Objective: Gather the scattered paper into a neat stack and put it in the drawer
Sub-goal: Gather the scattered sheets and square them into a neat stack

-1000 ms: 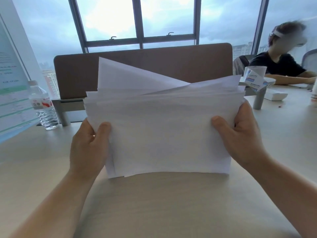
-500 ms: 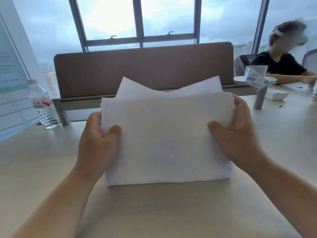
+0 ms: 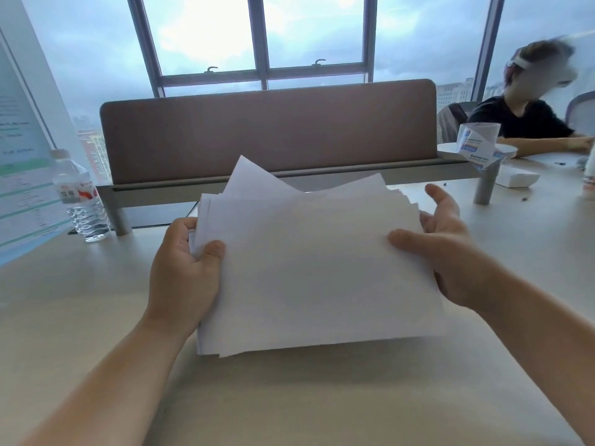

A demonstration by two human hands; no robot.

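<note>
Head view: left hand (image 3: 183, 278) grips the left edge of the paper stack (image 3: 315, 268), thumb on front, fingers curled behind. Right hand (image 3: 450, 252) is spread wide at the right edge, thumb lying on the front sheet, fingers loose behind. Stack is tilted over the desk (image 3: 96, 317), top sheets uneven. Water bottle (image 3: 80, 196) stands far left.

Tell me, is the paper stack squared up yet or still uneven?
Still uneven: the paper stack has sheet corners poking out on top and staggered edges at right.
</note>
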